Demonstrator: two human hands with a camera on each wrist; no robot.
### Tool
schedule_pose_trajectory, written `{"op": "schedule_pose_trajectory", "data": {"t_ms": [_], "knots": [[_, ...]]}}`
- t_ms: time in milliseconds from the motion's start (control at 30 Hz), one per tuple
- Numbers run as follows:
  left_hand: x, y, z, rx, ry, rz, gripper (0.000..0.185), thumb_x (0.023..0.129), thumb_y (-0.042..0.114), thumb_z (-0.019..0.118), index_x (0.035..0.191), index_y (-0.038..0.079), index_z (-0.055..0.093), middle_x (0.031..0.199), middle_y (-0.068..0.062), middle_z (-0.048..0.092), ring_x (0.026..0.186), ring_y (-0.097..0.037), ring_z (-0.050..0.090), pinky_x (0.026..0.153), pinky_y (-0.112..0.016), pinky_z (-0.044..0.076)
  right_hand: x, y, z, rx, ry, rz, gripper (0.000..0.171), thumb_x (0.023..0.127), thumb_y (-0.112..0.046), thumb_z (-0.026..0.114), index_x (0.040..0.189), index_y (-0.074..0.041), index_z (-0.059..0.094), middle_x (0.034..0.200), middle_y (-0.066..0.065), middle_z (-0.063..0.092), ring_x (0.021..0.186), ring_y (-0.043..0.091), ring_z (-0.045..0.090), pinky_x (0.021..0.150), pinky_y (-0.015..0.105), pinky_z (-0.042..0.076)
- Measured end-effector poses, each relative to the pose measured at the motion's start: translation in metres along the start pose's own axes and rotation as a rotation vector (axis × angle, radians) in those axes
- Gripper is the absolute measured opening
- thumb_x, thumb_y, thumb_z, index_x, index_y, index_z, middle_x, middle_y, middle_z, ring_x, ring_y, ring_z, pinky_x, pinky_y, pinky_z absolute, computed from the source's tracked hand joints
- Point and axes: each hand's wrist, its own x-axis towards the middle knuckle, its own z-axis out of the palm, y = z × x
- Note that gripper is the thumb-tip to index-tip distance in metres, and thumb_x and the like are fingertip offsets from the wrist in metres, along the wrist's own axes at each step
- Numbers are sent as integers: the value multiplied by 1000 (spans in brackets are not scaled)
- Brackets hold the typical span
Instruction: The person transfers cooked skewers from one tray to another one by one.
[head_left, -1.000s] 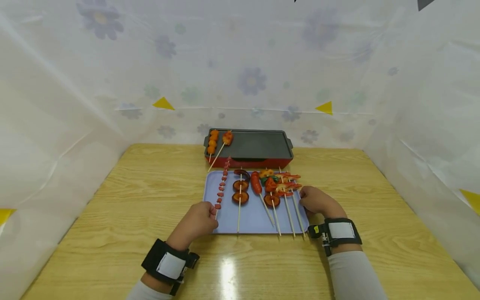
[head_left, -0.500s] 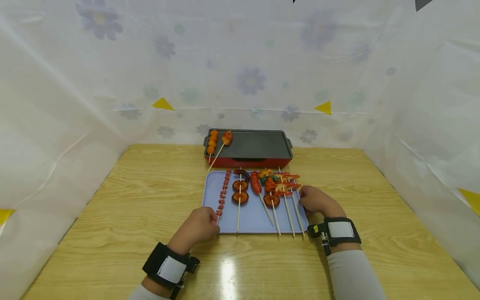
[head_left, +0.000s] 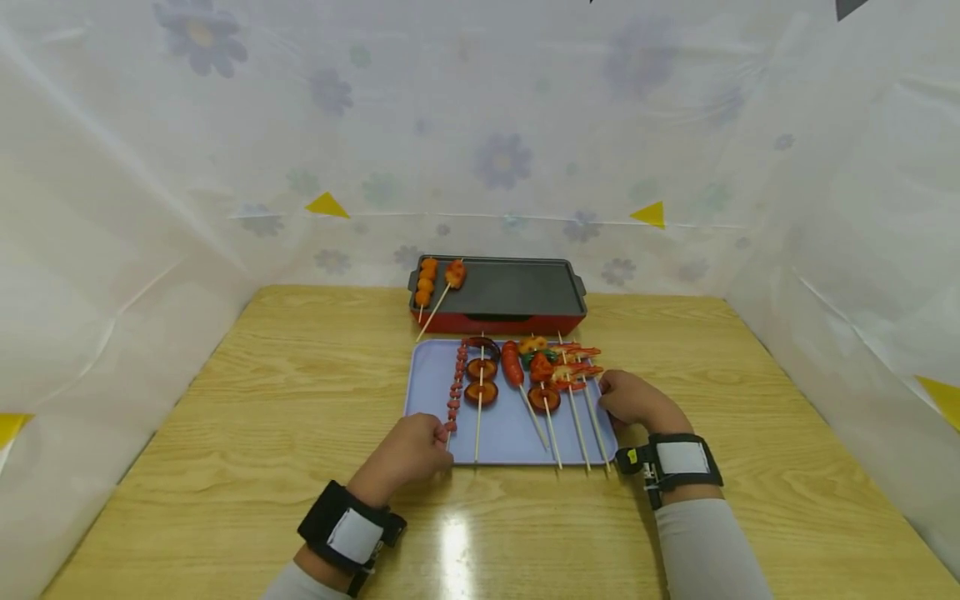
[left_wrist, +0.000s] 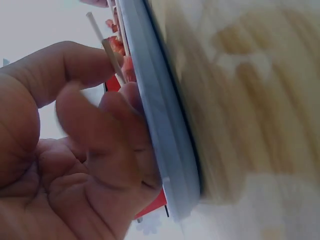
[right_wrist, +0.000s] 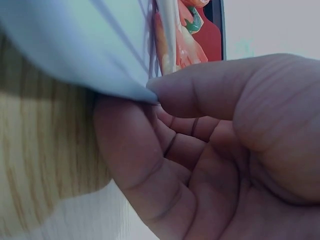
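The left hand sits at the near edge of the lavender tray, towards its near-left corner, with thumb and fingers pinched together on the bare wooden end of the bead-like sausage skewer. That skewer lies lengthwise on the left part of the tray, its stick end between the fingertips and its far end pointing towards the grill. The right hand rests at the tray's right edge; its thumb and curled fingers clamp the rim there. More skewers lie side by side across the tray between the two hands. Beyond the tray, near the far edge of the bench, the red grill pan holds two orange skewers at its left end.
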Motion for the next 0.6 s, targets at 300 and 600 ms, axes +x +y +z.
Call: {"op": "schedule_pose_trajectory", "data": {"t_ms": [300, 600], "knots": [[1, 4, 5, 32, -20, 45, 22, 73, -1, 67, 65, 10, 49, 59, 2, 44, 53, -13, 41, 49, -26, 32, 0, -1, -1, -1, -10, 8, 16, 89, -2, 52, 103, 4, 55, 86, 13, 57, 69, 24, 58, 56, 35, 50], [2, 5, 4, 29, -20, -7, 31, 74, 8, 76, 60, 11, 49, 56, 3, 40, 51, -12, 39, 48, -26, 29, -1, -1, 0, 16, -7, 9, 14, 89, -1, 52, 102, 4, 55, 84, 13, 58, 68, 23, 58, 56, 35, 50]]}}
